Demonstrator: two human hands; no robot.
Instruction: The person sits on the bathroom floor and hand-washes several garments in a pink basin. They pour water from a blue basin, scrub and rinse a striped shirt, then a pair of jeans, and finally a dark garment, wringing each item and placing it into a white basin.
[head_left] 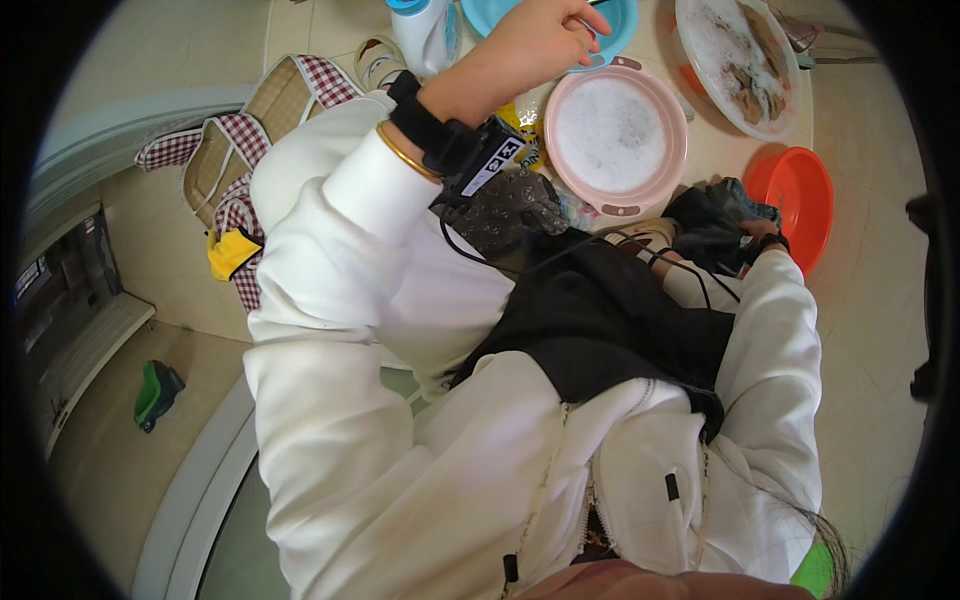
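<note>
My left hand [545, 40] reaches over the blue basin [618, 40] at the top edge, its fingers curled in. A thin dark piece shows beside the fingertips, too small to name. A black strap with a small device [485, 160] is on that wrist. At the right my right hand [760, 230] is closed on a dark cloth [705, 222], its fingers partly hidden. The cloth lies against the red basin [815, 205]. Between my hands stands a pink basin [677, 135] with sudsy water.
A white tub [690, 50] holding foam and brownish cloth is at the top right. A white bottle with a blue cap [425, 40] stands left of the blue basin. Checked fabric items [235, 140] lie at the left. A green-and-black object [157, 393] lies on the floor.
</note>
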